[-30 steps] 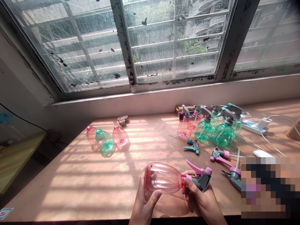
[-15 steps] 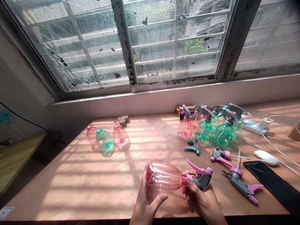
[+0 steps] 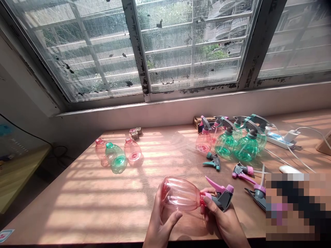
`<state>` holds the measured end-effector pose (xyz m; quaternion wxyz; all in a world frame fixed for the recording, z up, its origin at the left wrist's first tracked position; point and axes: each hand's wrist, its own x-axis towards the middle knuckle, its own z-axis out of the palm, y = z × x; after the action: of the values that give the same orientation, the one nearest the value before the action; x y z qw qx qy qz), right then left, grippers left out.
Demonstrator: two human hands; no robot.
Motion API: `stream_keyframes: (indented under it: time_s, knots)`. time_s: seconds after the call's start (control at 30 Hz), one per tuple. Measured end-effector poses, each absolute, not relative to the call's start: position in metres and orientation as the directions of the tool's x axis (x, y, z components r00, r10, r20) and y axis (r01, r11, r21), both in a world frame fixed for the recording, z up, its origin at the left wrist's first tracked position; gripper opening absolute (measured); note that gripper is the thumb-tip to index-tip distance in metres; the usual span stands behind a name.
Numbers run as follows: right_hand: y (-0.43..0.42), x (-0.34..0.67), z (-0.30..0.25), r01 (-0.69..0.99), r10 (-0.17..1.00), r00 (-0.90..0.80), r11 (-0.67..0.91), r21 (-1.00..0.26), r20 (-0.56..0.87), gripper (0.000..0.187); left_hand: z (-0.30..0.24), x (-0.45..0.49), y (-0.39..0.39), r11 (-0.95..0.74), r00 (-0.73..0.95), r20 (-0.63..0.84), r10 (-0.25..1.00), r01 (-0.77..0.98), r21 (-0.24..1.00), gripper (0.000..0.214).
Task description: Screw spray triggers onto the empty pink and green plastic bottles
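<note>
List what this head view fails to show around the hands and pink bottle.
- Head view: whether the spray head is screwed tight onto the pink bottle; the right hand covers the neck.
- Left hand: wrist cut by the bottom edge.
- Right part of the table: blurred by a pixelated block.

Home-style workroom: wooden worktop (image 3: 103, 199) under grimy window (image 3: 165, 51), batches of spray bottles (image 3: 232, 143), loose triggers (image 3: 243, 170), power strip (image 3: 280, 139).

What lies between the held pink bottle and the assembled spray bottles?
In the head view, a loose teal spray head lies on the table between the pink bottle and the assembled spray bottles.
</note>
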<state>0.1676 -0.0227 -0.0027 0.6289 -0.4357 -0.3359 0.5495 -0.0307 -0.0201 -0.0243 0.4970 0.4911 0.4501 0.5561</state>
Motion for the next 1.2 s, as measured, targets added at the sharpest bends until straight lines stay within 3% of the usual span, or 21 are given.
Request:
stream_keyframes:
  time_s: [0.3, 0.47, 0.63, 0.87, 1.07, 1.2]
  knots:
    - [-0.018, 0.175, -0.017, -0.431, 0.987, 0.151, 0.015, -0.902, -0.056, 0.047, -0.020, -0.026, -0.021, -0.052, -0.044, 0.045, 0.998, -0.172, 0.984, 0.075]
    - [-0.020, 0.172, -0.013, -0.392, 0.991, 0.124, 0.001, -0.920, -0.052, 0.047, -0.022, -0.030, -0.020, -0.110, 0.003, 0.111, 0.994, -0.109, 0.988, 0.094]
    - [-0.022, 0.168, -0.004, -0.381, 0.984, 0.165, -0.001, -0.925, -0.069, 0.048, -0.020, -0.028, -0.020, -0.106, -0.029, 0.103, 0.994, -0.130, 0.986, 0.074]
    - [-0.018, 0.178, -0.019, -0.369, 0.994, 0.101, 0.001, -0.929, -0.039, 0.047, -0.012, -0.024, -0.021, -0.061, -0.094, 0.049, 0.994, -0.131, 0.989, 0.078]
    - [-0.021, 0.168, -0.010, -0.427, 0.979, 0.182, -0.002, -0.904, -0.088, 0.046, -0.009, -0.023, -0.022, -0.065, -0.117, 0.046, 0.992, -0.167, 0.984, 0.069]
    - [-0.022, 0.166, -0.004, -0.455, 0.972, 0.214, 0.012, -0.891, -0.096, 0.046, -0.014, -0.025, -0.021, -0.054, -0.092, 0.042, 0.995, -0.122, 0.991, 0.080]
